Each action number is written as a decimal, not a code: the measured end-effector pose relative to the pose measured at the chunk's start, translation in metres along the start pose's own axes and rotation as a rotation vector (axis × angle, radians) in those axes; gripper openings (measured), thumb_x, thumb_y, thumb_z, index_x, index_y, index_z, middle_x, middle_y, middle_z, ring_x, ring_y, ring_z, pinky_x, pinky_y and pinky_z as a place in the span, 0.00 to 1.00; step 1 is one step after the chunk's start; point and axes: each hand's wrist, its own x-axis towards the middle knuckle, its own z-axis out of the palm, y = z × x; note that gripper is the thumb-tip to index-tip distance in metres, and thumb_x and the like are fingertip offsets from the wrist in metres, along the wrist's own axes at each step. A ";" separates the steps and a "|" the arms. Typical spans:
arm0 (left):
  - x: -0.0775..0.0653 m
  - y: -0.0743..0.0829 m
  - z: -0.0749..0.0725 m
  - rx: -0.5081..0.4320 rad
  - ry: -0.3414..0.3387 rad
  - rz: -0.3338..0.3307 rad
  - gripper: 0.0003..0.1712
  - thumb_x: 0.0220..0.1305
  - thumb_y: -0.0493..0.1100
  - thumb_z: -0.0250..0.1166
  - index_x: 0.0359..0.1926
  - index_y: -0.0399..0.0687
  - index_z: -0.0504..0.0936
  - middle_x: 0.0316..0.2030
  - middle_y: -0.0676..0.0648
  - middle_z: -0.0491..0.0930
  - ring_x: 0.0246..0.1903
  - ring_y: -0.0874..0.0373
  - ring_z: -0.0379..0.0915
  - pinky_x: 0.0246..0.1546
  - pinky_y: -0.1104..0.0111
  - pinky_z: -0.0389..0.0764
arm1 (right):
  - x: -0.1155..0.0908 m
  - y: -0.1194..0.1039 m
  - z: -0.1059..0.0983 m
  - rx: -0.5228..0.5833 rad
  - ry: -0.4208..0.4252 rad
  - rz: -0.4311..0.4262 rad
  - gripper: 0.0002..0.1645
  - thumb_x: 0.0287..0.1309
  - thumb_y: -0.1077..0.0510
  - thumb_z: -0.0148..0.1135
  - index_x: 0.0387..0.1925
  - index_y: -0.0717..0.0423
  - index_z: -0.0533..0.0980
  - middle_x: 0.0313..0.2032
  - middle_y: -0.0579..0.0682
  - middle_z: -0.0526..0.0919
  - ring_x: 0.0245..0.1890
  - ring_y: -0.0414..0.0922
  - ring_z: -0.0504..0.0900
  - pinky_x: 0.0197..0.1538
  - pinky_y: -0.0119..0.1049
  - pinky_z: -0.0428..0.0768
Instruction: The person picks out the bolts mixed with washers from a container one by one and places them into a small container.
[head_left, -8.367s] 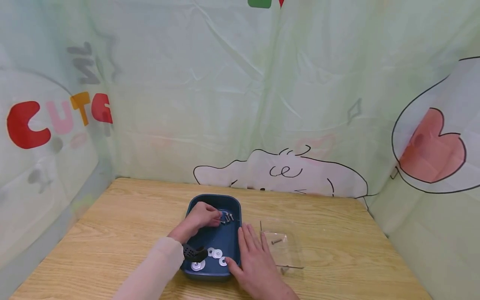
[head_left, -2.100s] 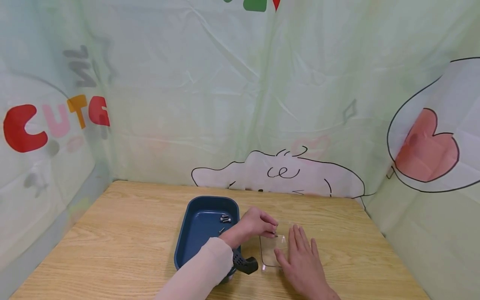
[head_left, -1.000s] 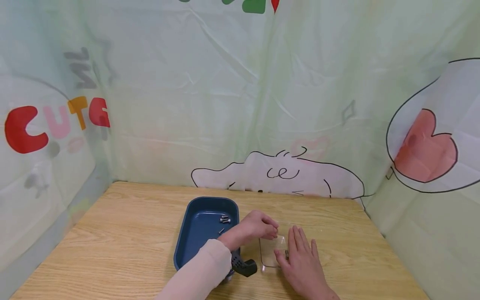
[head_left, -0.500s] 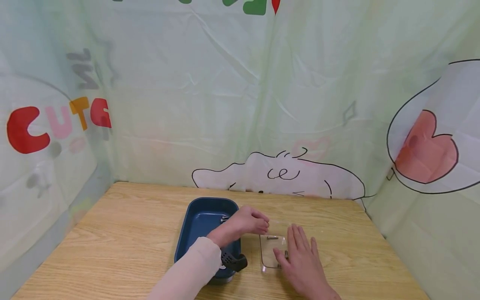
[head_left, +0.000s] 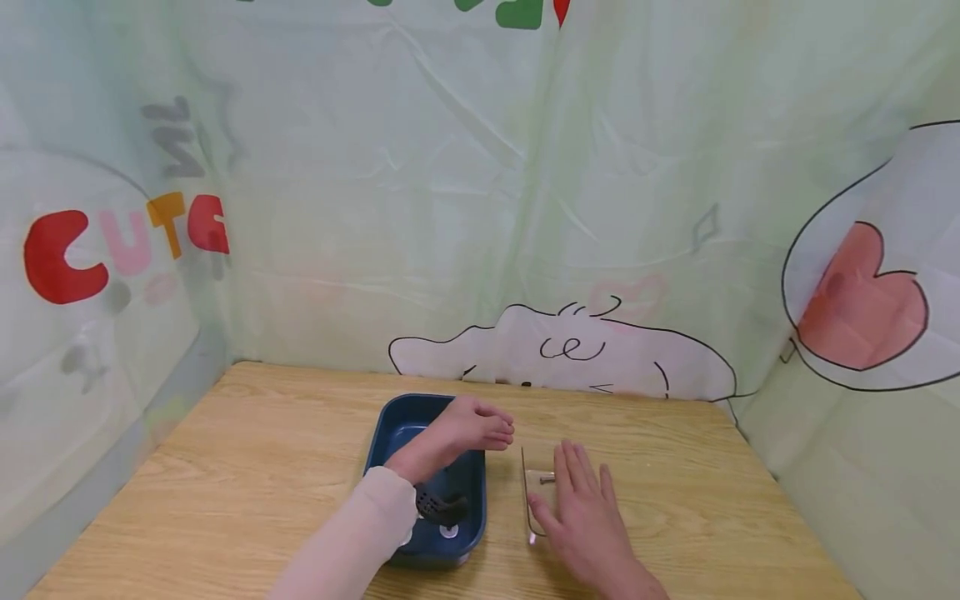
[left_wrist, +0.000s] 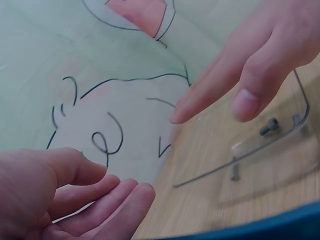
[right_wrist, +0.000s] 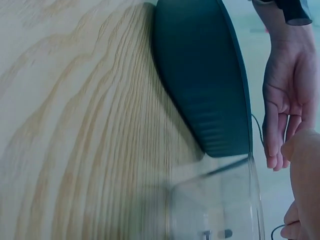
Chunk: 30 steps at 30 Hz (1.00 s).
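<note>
1. Left hand (head_left: 471,425), fingers loosely extended, hovers above the right rim of the blue tray (head_left: 482,500).
2. Right hand (head_left: 588,521), fingers straight, is at the clear box (head_left: 527,500), right of the tray.
3. Screws (left_wrist: 269,126) lie in that box.

So the blue tray (right_wrist: 205,75) looks moulded in smooth plastic with a satin sheen. Beside it, the box (right_wrist: 215,195) is made of clear, glossy plastic, and dull grey metal is seen on the screws (left_wrist: 270,126). Under the blue tray, a smooth wood-grain tabletop (head_left: 262,450) is seen; behind it, a creased, faintly shiny curtain (head_left: 337,167) is hung, cloth or plastic can't be told.
</note>
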 end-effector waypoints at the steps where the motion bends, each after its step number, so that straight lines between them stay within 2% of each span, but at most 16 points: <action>1: 0.000 -0.001 -0.003 -0.009 0.005 -0.001 0.16 0.69 0.39 0.62 0.53 0.33 0.81 0.49 0.35 0.84 0.48 0.46 0.85 0.51 0.60 0.85 | 0.001 -0.002 0.000 0.002 0.001 -0.004 0.48 0.69 0.38 0.52 0.74 0.68 0.54 0.76 0.65 0.52 0.78 0.61 0.47 0.74 0.69 0.45; 9: -0.007 -0.007 -0.026 -0.023 0.032 -0.017 0.20 0.69 0.41 0.62 0.57 0.33 0.79 0.48 0.40 0.85 0.48 0.51 0.85 0.52 0.62 0.85 | 0.004 -0.018 0.007 0.002 0.031 -0.070 0.47 0.67 0.38 0.55 0.73 0.66 0.58 0.75 0.63 0.57 0.77 0.60 0.51 0.75 0.67 0.48; 16: -0.013 -0.015 -0.040 0.006 0.089 -0.029 0.19 0.71 0.41 0.60 0.56 0.33 0.80 0.48 0.38 0.85 0.48 0.48 0.85 0.53 0.59 0.84 | 0.006 -0.033 0.010 0.034 -0.075 -0.057 0.49 0.68 0.34 0.51 0.75 0.63 0.54 0.77 0.58 0.52 0.79 0.57 0.46 0.77 0.65 0.44; 25: -0.017 -0.026 -0.051 0.114 0.172 -0.064 0.18 0.72 0.40 0.59 0.55 0.31 0.80 0.46 0.37 0.85 0.46 0.47 0.86 0.48 0.62 0.86 | 0.008 -0.048 0.021 0.042 -0.098 -0.095 0.51 0.65 0.32 0.52 0.75 0.61 0.55 0.77 0.57 0.53 0.79 0.55 0.48 0.77 0.64 0.46; 30: -0.018 -0.033 -0.055 0.141 0.198 -0.101 0.17 0.71 0.38 0.58 0.54 0.28 0.80 0.47 0.33 0.84 0.45 0.46 0.86 0.47 0.61 0.87 | 0.010 -0.056 0.025 0.044 -0.160 -0.107 0.54 0.64 0.28 0.50 0.76 0.59 0.53 0.78 0.56 0.51 0.79 0.55 0.46 0.78 0.64 0.41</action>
